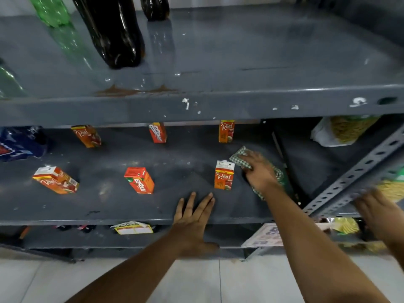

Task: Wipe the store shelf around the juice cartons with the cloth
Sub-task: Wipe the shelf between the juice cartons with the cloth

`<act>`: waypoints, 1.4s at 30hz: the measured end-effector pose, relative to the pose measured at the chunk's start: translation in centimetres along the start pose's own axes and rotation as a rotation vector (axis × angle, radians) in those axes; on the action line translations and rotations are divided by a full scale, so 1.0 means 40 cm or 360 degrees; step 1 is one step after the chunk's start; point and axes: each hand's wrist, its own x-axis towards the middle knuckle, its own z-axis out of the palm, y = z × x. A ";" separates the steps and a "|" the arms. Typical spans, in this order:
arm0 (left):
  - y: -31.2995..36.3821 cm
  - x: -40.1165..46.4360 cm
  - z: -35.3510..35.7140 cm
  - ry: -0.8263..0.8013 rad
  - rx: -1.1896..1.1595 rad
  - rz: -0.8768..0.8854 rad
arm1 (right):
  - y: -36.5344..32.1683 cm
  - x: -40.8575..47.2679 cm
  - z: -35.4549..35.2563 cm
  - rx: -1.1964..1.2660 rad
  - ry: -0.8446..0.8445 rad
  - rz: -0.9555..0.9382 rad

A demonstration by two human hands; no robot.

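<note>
Several orange juice cartons stand in two rows on the dusty grey metal shelf (122, 206). The front row has one at the left (55, 179), one in the middle (140, 179) and one at the right (224, 174). My right hand (259, 171) presses a green-and-white checked cloth (239, 157) onto the shelf just right of that right carton, nearly touching it. My left hand (194, 215) lies flat and open on the shelf's front edge, holding nothing. The back row holds three more cartons (157, 132).
The shelf above (240, 101) carries dark and green soda bottles (113, 31). A blue packet (19, 143) lies at the far left. A slotted metal upright (358, 176) crosses at the right, with another hand (380, 212) on it. Noodle packets (345, 130) sit beyond.
</note>
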 end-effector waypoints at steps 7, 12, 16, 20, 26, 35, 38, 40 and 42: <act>0.005 -0.011 0.003 0.0151 0.0002 0.0010 | -0.063 -0.235 0.021 -0.0140 -0.0033 0.0251; 0.017 0.021 0.012 0.0375 -0.0046 -0.0045 | -0.120 -0.354 0.058 -0.0078 0.0068 0.0082; -0.003 0.017 0.011 0.0514 -0.0046 -0.0199 | -0.156 -0.393 0.064 0.0125 -0.0153 -0.0175; -0.080 -0.024 0.042 0.0491 -0.0071 -0.0337 | -0.148 -0.370 0.030 0.0448 -0.0071 0.0294; -0.060 -0.012 0.033 0.0549 -0.0054 -0.0258 | -0.172 -0.411 0.071 -0.0298 0.0032 0.0194; -0.153 -0.075 0.036 0.0563 -0.0064 -0.0353 | -0.378 -0.382 0.118 0.0236 -0.0230 0.0146; -0.170 -0.064 0.019 0.0529 -0.0131 -0.0359 | -0.418 -0.329 0.126 0.0425 -0.0034 0.0205; -0.169 -0.064 0.018 0.0510 -0.0155 -0.0359 | -0.435 -0.309 0.142 0.0403 0.0072 0.0187; -0.168 -0.066 0.019 0.0490 -0.0150 -0.0354 | -0.430 -0.301 0.159 0.0315 0.0152 0.0218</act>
